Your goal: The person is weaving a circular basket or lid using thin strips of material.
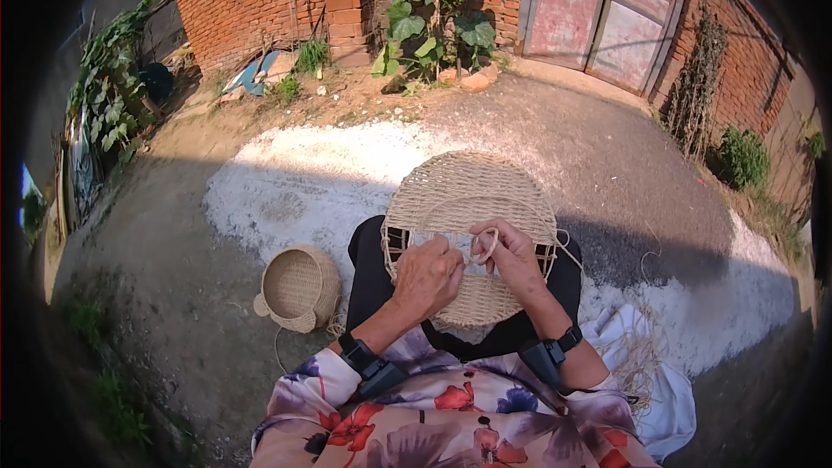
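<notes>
A round woven straw mat [464, 186] on a dark frame rests on my lap, its far half curving away from me. My left hand [426, 277] presses on the near part of the weave with fingers closed over it. My right hand [511, 256] pinches a loop of pale straw cord [484, 247] just above the mat's middle. The two hands almost touch. A loose strand of the same cord trails off the mat's right edge.
A small woven straw basket [299, 288] lies on the ground at my left. A bundle of loose straw [640, 355] rests on white cloth at my right. Ahead are a brick wall, a leafy plant and faded red doors [598, 9].
</notes>
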`<state>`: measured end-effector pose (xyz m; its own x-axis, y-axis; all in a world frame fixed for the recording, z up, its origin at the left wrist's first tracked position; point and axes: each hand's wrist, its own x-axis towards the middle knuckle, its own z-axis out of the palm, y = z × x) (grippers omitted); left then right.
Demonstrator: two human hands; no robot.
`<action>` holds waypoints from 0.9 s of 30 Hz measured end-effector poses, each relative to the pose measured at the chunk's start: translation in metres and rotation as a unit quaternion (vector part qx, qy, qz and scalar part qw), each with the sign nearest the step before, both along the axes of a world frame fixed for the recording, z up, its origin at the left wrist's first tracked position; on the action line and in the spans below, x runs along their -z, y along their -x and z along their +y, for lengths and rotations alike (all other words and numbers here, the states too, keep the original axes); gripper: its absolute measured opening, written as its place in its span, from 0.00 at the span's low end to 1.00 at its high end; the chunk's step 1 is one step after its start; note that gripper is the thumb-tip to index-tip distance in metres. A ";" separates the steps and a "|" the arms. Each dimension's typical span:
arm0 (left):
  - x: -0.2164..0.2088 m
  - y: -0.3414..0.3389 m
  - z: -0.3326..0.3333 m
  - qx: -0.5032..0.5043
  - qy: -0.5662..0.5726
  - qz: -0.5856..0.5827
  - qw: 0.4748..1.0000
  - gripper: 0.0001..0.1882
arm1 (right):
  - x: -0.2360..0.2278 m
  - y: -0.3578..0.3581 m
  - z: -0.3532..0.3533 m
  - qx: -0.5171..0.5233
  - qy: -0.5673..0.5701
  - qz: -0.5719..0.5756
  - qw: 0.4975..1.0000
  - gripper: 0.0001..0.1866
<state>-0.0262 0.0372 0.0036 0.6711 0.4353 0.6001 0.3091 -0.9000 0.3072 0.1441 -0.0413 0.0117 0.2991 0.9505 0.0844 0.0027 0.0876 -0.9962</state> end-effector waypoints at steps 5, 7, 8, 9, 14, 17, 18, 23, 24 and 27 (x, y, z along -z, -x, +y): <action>0.004 0.001 -0.002 0.008 0.003 -0.026 1.000 0.04 | 0.010 0.017 0.007 0.080 -0.015 -0.531 0.843 0.09; 0.005 0.001 -0.003 0.005 0.011 -0.016 1.000 0.04 | 0.007 0.023 0.006 0.064 0.024 -0.513 0.856 0.10; 0.005 0.001 -0.003 0.005 0.013 -0.010 1.000 0.04 | 0.009 0.022 0.006 0.066 0.022 -0.503 0.862 0.11; 0.005 0.001 -0.004 0.004 0.014 -0.014 1.000 0.04 | 0.013 0.021 0.007 0.067 0.020 -0.493 0.867 0.12; 0.005 0.001 -0.006 -0.005 0.021 -0.013 1.000 0.04 | 0.009 0.024 -0.014 0.133 0.009 -0.353 0.926 0.17; 0.005 0.000 -0.005 0.000 0.016 -0.021 1.000 0.03 | 0.009 0.005 -0.038 0.169 0.055 -0.290 0.940 0.17; 0.005 0.000 -0.005 -0.001 0.019 -0.020 1.000 0.03 | 0.017 0.001 -0.043 0.199 0.050 -0.326 0.923 0.17; -0.003 -0.004 -0.013 0.004 -0.001 -0.002 1.000 0.04 | 0.032 -0.009 -0.053 0.241 -0.016 -0.247 0.938 0.09; -0.005 -0.008 -0.014 0.026 0.001 -0.010 1.000 0.04 | 0.034 -0.013 -0.053 0.226 -0.037 -0.170 0.959 0.07; -0.009 -0.022 -0.019 0.083 0.002 -0.021 0.996 0.04 | 0.041 -0.021 -0.051 0.213 -0.118 0.089 0.966 0.06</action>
<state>-0.0038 0.0185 0.0122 0.7081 0.3228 0.6281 0.1421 -0.9364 0.3210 0.1652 -0.0927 -0.0296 0.6880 0.6990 0.1953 -0.0812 0.3415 -0.9364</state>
